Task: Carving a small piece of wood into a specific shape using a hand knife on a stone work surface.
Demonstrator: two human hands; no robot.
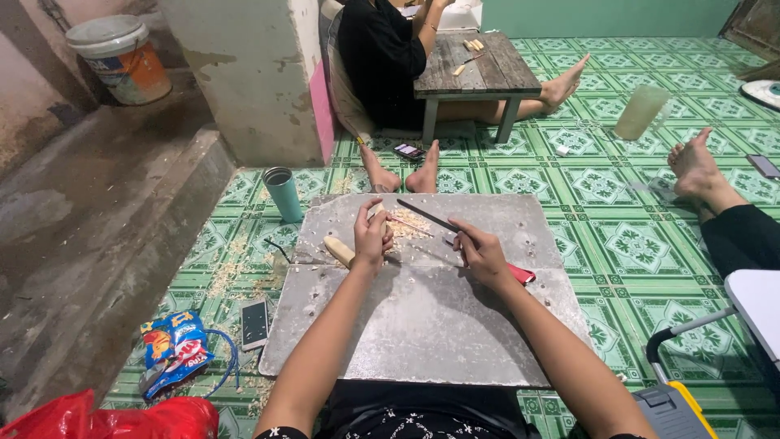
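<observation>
Wooden stick [348, 248], pale, lies at an angle on the grey metal board [422, 325], upper left of centre, its near end poking out left of the fist. Head view, only one: left hand [372, 237] is closed round the stick, fingers wrapped, thumb up top. Right hand [481, 254] is curled tight on a knife with a red handle [521, 275]; the dark blade [426, 215] points up-left toward the left hand, tip close to it but apart. Pale shavings [409, 228] sit between the two hands. Risk as I judge it: blade edge aims at the left fingers, so a slip off the wood could cut them; the stick is held by one fist only and could roll. Board's far edge is just beyond the hands, the person's own feet [402, 175] right past it. Teal cup [284, 193] stands at the far-left corner, near enough for an elbow or stick end to tip it. Phone [255, 323] and a snack bag [172, 345] lie off the left edge on the green tiled floor [634, 244]. Near half of the board is bare, roomy. Another person sits at a low wooden table [479, 69] well beyond; a third person's foot [695, 167] is off to the right, apart.
</observation>
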